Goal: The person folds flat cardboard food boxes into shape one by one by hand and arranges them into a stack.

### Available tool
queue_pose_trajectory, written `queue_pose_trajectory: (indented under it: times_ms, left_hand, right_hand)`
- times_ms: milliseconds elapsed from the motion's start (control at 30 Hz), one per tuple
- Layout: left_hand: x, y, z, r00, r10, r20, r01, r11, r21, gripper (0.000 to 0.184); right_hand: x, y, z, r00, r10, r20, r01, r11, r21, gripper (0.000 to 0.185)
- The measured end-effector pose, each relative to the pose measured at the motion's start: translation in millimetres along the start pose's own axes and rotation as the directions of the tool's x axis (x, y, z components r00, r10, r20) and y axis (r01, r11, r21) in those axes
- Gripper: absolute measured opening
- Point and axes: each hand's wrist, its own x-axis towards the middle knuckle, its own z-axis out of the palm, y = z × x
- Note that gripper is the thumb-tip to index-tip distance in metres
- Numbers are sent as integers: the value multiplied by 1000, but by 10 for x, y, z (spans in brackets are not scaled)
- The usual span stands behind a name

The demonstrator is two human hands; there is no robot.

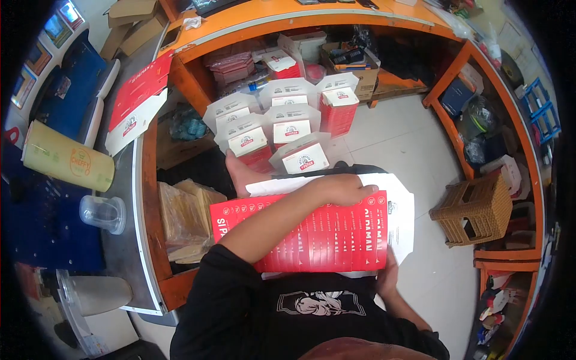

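Observation:
A fanned row of flat red-and-white cardboard food boxes [312, 231] lies across my lap, overlapping like shingles. My left hand [351, 189] reaches over them and is closed at their upper right edge, thumb on the red face. At the lower right corner, my right hand [388, 275] grips the same boxes; some of its fingers are hidden beneath them. White end flaps [400, 219] stick out at the right. On the floor ahead stand several piles of boxes with white flaps upright, including a red pile [339, 111]. A bare foot [243, 174] rests beside them.
On the left counter [135, 240] lie flat red cartons [141, 90], a yellowish cup roll [69, 157] and a clear plastic cup [103, 214]. Wrapped brown packs [186, 213] sit low at left. A woven basket [471, 210] stands right. Orange shelving surrounds the floor.

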Motion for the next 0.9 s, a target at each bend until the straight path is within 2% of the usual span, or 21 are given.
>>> queue_pose_trajectory:
  times_ms: [33,100,167,300,400,600,700,800,900]
  left_hand:
    - [6,0,40,1000,-10,-22,10,1000,13,77]
    - [-3,20,88,997,-29,-65,32,999,39,77]
    - [-29,45,78,997,-21,-68,25,998,56,78]
    - [-169,128,6,996,-44,-79,46,999,24,81]
    - [-249,234,-29,996,-35,-88,47,990,130,84]
    - [-273,273,-14,992,-87,-95,99,987,128,87]
    - [-245,259,20,990,-81,-117,95,989,116,89]
    - [-240,278,9,991,-83,-106,98,986,137,89]
    - [-264,320,-11,992,-94,-83,106,982,157,90]
  right_hand:
    - [-157,137,65,942,310,-127,-285,941,181,60]
    - [-278,126,128,989,78,-122,-81,997,-16,54]
    - [-252,152,131,983,-153,-99,134,975,-177,45]
    - [-148,79,-56,994,-100,-52,90,981,-172,48]
    - [-178,96,24,994,-78,-76,74,996,-47,50]
    - [-163,62,-8,988,-142,59,151,968,-202,49]
    - [-160,42,-28,987,-122,103,143,963,-229,50]
    - [-130,-26,-64,974,-166,155,201,946,-253,48]
    - [-92,-125,-6,958,-283,55,287,920,-266,48]
